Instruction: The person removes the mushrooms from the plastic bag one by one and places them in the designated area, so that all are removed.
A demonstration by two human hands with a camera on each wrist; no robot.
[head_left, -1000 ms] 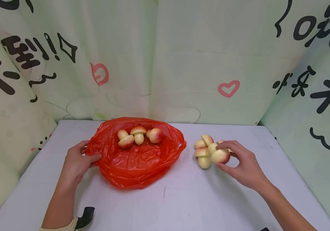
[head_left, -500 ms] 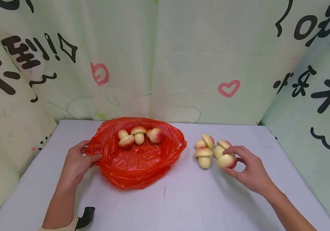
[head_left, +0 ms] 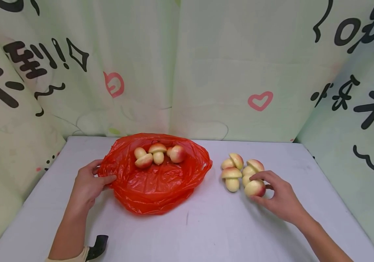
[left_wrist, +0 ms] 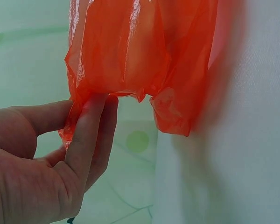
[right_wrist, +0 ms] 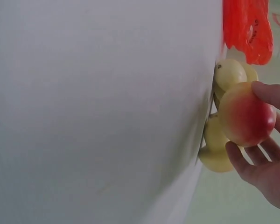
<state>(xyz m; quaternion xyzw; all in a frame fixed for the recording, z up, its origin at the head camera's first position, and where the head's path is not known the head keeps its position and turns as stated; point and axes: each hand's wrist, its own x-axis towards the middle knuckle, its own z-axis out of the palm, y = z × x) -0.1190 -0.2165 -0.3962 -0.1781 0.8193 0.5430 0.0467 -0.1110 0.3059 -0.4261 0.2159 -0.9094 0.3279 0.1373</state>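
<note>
Mushroom point(head_left: 254, 188) right of centre in the head view, pinched between thumb and fingers of the right hand point(head_left: 279, 198), at the near side of three other mushrooms point(head_left: 231, 178) on the white table point(head_left: 206, 233)! Over at centre-left, the left hand point(head_left: 88, 182) grips the red bag point(head_left: 160, 200) by its left edge, three more mushrooms point(head_left: 158, 153) sitting inside.

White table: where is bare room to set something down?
The widest bare patch of table lies before the red bag, between the forearms. More lies beyond the right hand, along the right edge. It is crowded around the mushrooms.
</note>
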